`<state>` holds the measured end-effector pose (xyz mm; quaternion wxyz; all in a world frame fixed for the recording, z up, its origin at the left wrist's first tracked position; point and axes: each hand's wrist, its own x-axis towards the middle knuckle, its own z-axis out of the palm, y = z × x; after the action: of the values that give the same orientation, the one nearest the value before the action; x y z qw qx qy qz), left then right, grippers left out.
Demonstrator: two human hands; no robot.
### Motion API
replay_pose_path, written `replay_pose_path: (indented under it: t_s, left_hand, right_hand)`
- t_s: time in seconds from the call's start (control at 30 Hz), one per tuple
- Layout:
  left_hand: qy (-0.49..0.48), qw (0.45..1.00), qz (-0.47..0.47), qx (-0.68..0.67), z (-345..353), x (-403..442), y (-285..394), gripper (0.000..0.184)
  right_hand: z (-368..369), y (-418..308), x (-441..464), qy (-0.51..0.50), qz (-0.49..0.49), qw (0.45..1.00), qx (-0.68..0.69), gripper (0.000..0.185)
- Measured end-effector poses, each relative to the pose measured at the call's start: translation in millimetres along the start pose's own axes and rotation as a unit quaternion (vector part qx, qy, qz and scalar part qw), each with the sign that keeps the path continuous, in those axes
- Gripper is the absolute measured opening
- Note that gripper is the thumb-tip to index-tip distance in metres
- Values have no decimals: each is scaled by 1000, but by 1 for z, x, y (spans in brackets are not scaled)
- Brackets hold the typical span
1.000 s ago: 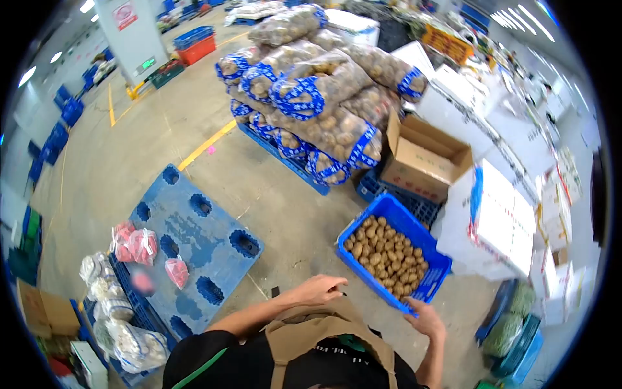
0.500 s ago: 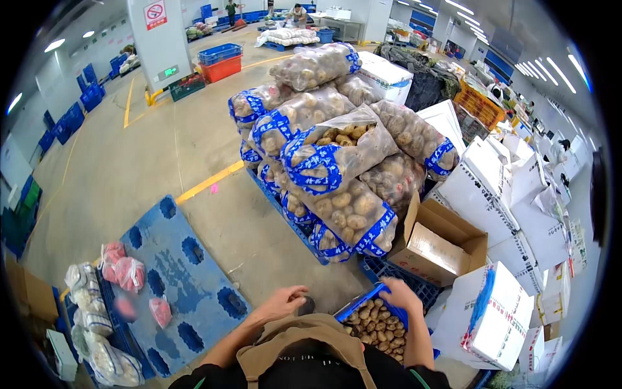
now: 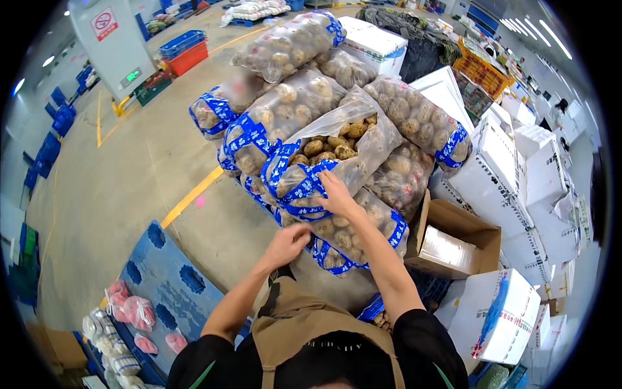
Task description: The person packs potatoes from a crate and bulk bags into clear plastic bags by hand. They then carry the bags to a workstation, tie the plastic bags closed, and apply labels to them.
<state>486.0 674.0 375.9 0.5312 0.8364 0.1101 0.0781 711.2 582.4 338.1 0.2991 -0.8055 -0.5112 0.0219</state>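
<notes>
A clear mesh-like sack with a torn-open top shows loose potatoes (image 3: 334,144) inside; it lies on a stack of potato sacks (image 3: 285,110) with blue printed bands. My right hand (image 3: 337,196) rests on the near side of this open sack (image 3: 372,152), fingers spread against the plastic and band. Lower and to the left, my left hand (image 3: 288,245) hovers by the lower sacks, its fingers loosely bent, with nothing visible in it. Below my right forearm, a blue crate (image 3: 372,307) of potatoes is mostly hidden by my arm and apron.
An open cardboard box (image 3: 453,240) stands right of the stack, beside white foam boxes (image 3: 479,185). On the left floor lies a blue pallet (image 3: 175,266) with small pink bags (image 3: 137,312). A pillar (image 3: 107,48) and stacked red and blue crates (image 3: 184,55) stand farther back.
My right hand has left the blue potato crate and reached forward onto the open sack. My left hand has moved forward toward the lower sacks. The view has shifted closer to the stack.
</notes>
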Motion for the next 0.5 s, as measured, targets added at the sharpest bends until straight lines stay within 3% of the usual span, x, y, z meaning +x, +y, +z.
replay_pose_path:
  t_s: [0.1,0.17,0.2,0.27,0.3,0.43,0.5]
  left_hand:
    - [34,998,55,-1,-25,104,-29,22]
    - [25,999,30,-17,-36,173,-70,22]
    - [7,996,81,48,-44,204,-87,23]
    - [-29,995,87,43,-47,261,-137,25]
    - [-39,996,71,49,-51,279,-150,27]
    - [-21,995,46,83,-68,322,-186,42]
    - [-11,993,32,117,-91,339,-187,46]
  right_hand:
    - [37,24,51,-38,28,994,-96,79]
    - [67,42,71,-66,51,984,-159,88]
    - [72,40,75,-68,69,978,-185,87]
    - [69,25,86,-97,103,965,-220,77]
    - [69,19,85,-29,76,965,-249,51]
    - [64,24,66,28,39,990,-136,19]
    - [56,24,56,-4,38,990,-132,16]
